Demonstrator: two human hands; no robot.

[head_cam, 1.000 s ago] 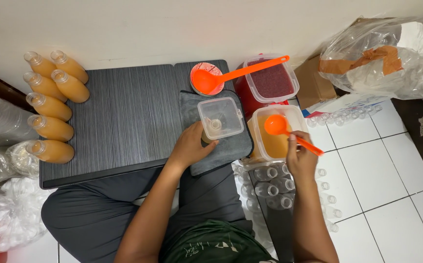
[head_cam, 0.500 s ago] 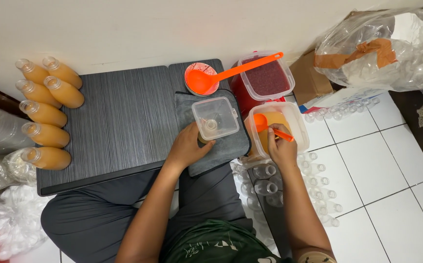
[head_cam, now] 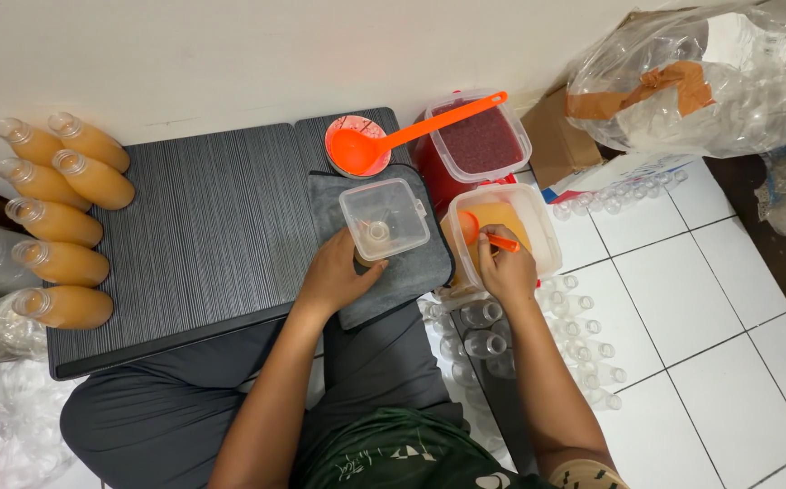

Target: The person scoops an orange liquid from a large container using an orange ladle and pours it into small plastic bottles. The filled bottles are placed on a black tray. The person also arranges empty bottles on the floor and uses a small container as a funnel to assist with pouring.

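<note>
My left hand [head_cam: 334, 276] grips a small bottle under a clear square funnel tub [head_cam: 385, 218] that sits on a grey cloth [head_cam: 402, 272]. My right hand [head_cam: 507, 270] holds a small orange ladle [head_cam: 472, 227], whose bowl dips into a clear tub of orange liquid [head_cam: 542, 237] on the floor to the right. A larger orange ladle [head_cam: 384, 145] rests across a round orange lid and a tub of dark red grains [head_cam: 477, 140].
Several filled bottles of orange drink [head_cam: 53, 222] lie along the left edge of the black ribbed board [head_cam: 203, 235]. Empty clear bottles [head_cam: 538, 335] lie on the white tiles by my right knee. Plastic bags [head_cam: 709, 77] and a cardboard box stand at the upper right.
My right hand has lowered the small orange ladle from above the tub down into the orange liquid. My left hand stays on the bottle.
</note>
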